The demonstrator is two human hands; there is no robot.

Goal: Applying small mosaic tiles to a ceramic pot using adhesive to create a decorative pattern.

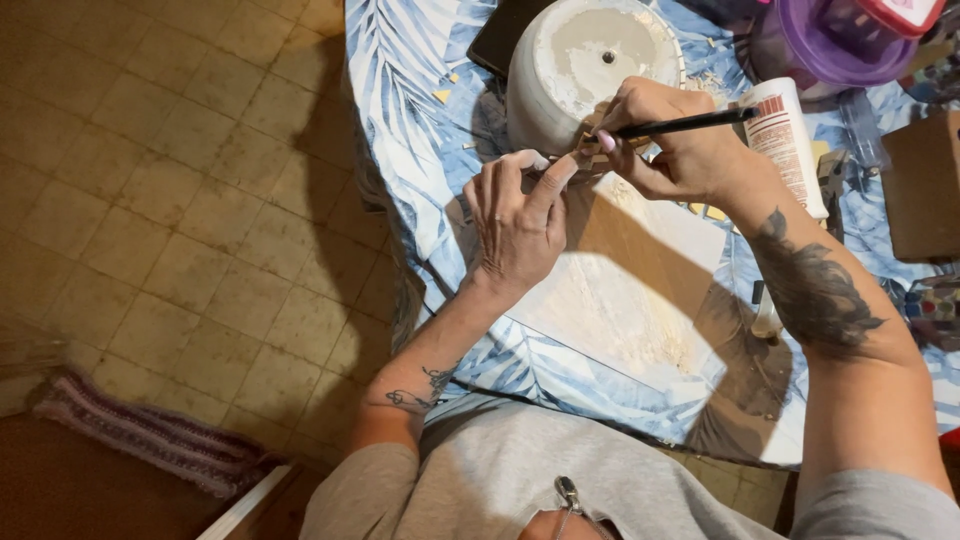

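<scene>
A view from above of a person's two bare hands at a round worktop [420,130] covered in a blue and white leaf-print cloth, which fills the upper right of the frame.

The right hand [675,140], just right of upper centre, is clenched around a thin black paintbrush [690,123] that runs nearly level, its handle end pointing right and its tip at the left by the fingertips. The right forearm, tattooed, comes up from the lower right.

The left hand [518,225], at centre, has its fingers spread and raised; the fingertips pinch a small tan piece [590,148], held between both hands just below the brush tip. The piece is too small to identify further.

Directly behind the hands, at top centre, an upturned white pot [585,60] stands bottom up, with a small hole in the middle of its base.

Under the hands lies a flat pale board [630,290], dusted with light residue and partly in shadow.

Just right of the right hand a white squeeze bottle [790,140] with a printed label lies tilted. In the upper right corner is a purple lidded container [835,40]. Small tan scraps are scattered on the cloth near the pot.

The left half of the frame shows a brown tiled floor [160,200], with a striped purple rug [150,440] at lower left.
</scene>
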